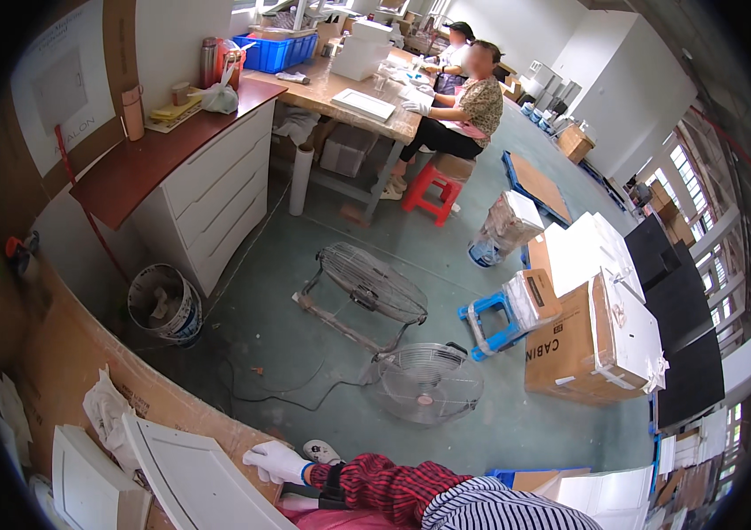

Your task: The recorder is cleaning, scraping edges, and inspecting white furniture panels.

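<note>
My right hand (276,463), in a white knit glove, reaches in from the lower edge under a red-and-black plaid sleeve (380,484). It rests at the rim of the brown-covered workbench (203,399), fingers stretched out and pointing left, with nothing visible in them. Just left of it, a white framed cabinet door panel (194,468) leans at a slant. A second white panel piece (93,481) stands further left, and a crumpled white cloth (109,413) lies behind them. My left hand is out of sight.
Two floor fans (373,284) (428,384) stand ahead, with a cord trailing on the floor. A bucket (163,305) sits beside the white drawer unit (221,199). Right are a blue stool (494,320) and a large carton (569,349). Two people work at a far table (318,88).
</note>
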